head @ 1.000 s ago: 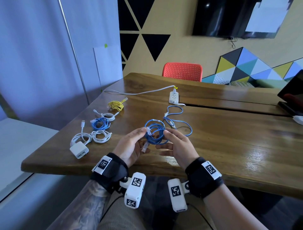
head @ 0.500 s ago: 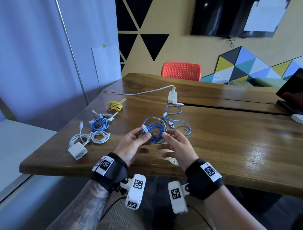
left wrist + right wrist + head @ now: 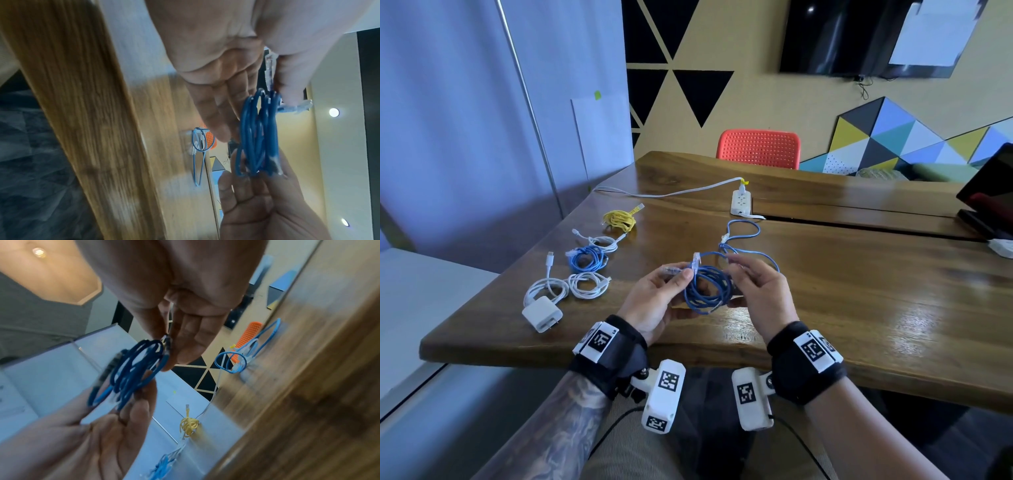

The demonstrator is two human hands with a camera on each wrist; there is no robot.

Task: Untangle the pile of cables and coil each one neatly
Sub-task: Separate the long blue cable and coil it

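Both hands are raised just above the near edge of the wooden counter [image 3: 859,308], sharing one dark blue cable [image 3: 707,291] wound into a coil between them. The left hand [image 3: 654,301] pinches the coil's left side between thumb and fingers, with a clear plug poking out by the thumb; the other fingers lie fairly straight under the loops. The right hand [image 3: 760,294] pinches the coil's right side with thumb and forefinger. Just beyond the right hand, a lighter blue cable [image 3: 748,240] lies loose on the counter. Left of the left hand sit a white charger [image 3: 541,313] with its cord, two white coils, and a small blue coil [image 3: 587,257]. Farther out lie a yellow coil [image 3: 618,219] and a white power strip [image 3: 741,202].
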